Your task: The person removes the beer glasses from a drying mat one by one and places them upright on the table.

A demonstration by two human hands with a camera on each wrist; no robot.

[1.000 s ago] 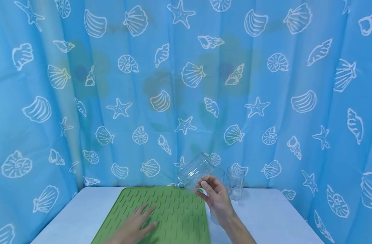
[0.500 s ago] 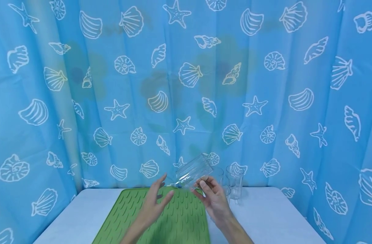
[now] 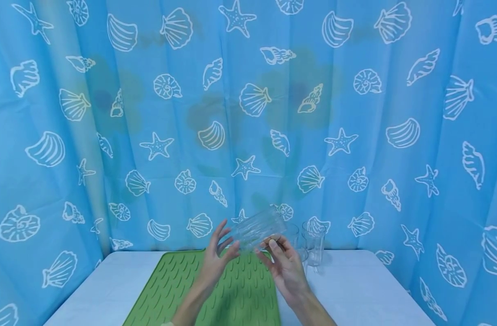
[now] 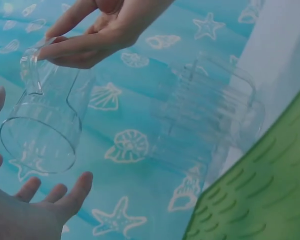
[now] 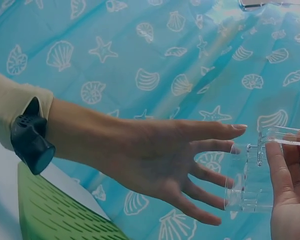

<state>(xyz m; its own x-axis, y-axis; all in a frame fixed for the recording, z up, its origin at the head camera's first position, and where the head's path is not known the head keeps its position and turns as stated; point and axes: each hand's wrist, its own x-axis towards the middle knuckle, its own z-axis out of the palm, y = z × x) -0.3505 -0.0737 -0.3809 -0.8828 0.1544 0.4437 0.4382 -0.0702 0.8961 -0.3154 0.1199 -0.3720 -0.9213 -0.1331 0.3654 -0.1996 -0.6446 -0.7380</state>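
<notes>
A clear glass mug is held tilted in the air above the back of the green mat. My right hand pinches its handle between thumb and fingers. Facing the mug's lower round end is my left hand, its fingers spread and loosely bent around that end. The left wrist view has a gap between the left fingertips and the glass. From the right wrist, the left hand appears stretched toward the mug, some fingertips overlapping its end; contact cannot be told.
Several more clear glasses stand close together on the white table, right of the mat and behind my right hand. A blue curtain with white shells hangs behind and at both sides of the table.
My left hand has risen from above the mat and moved right, up to the mug's end. The right hand keeps its grip on the handle, with the mug nearly in place.
</notes>
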